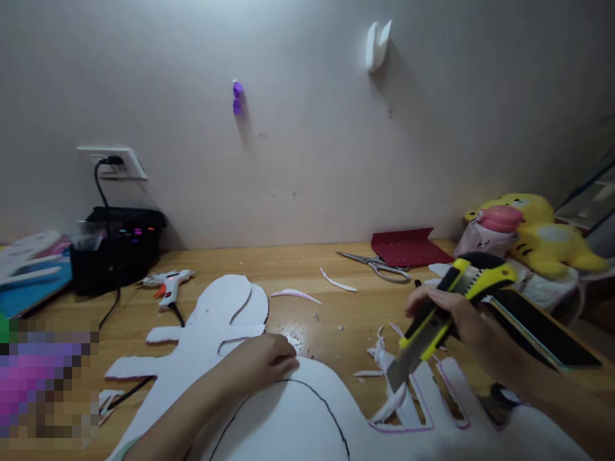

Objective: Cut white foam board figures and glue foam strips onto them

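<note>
My right hand is closed round a yellow and black utility knife, its blade tip down at the white foam sheet near cut slots edged in purple. My left hand lies knuckles up on that sheet with its fingers curled, pressing it to the wooden desk. A black curve is drawn on the sheet just below my left hand. A second white cut-out shape lies to the left of my left hand.
A white glue gun lies by a black box plugged into a wall socket. Scissors, a red sheet, white offcuts and a yellow plush toy sit at the back right. A dark tablet lies right.
</note>
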The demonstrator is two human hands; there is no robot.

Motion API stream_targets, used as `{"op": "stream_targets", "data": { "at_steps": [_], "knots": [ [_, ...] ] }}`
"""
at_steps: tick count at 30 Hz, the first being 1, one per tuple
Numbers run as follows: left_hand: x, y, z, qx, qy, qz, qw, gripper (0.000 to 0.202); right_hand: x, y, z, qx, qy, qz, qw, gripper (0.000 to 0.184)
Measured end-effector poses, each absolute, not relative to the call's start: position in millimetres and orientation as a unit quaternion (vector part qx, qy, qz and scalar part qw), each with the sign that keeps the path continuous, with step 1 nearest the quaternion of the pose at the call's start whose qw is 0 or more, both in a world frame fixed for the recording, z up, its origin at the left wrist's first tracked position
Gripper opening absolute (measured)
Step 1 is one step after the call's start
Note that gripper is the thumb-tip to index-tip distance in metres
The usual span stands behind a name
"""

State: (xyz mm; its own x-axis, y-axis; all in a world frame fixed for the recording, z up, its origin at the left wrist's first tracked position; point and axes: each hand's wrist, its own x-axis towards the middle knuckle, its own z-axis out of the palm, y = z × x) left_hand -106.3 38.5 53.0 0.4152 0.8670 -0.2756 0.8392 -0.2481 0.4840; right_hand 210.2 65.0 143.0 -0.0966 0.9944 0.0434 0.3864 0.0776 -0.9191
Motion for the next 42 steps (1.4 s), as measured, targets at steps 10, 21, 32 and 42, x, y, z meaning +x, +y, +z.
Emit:
{"op": "stream_targets", "data": {
  "at_steps": [10,21,32,42],
  "knots": [
    [-90,32,43,0.805,0.542,0.029,0.24,0.024,215,53,87,-0.594,-0.332,0.727,0.092,0.061],
    [-82,28,41,0.802,0.538,0.042,0.255,0.022,150,121,67,-0.552,-0.3,0.689,0.362,0.033],
    [-80,31,37,0.797,0.562,0.106,0.197,0.029,169,143,113,-0.527,-0.436,0.624,0.377,0.029],
    [-81,128,36,0.777,0.619,0.064,0.099,0.023,197,121,56,-0.639,-0.62,0.426,0.163,0.027]
  ]
}}
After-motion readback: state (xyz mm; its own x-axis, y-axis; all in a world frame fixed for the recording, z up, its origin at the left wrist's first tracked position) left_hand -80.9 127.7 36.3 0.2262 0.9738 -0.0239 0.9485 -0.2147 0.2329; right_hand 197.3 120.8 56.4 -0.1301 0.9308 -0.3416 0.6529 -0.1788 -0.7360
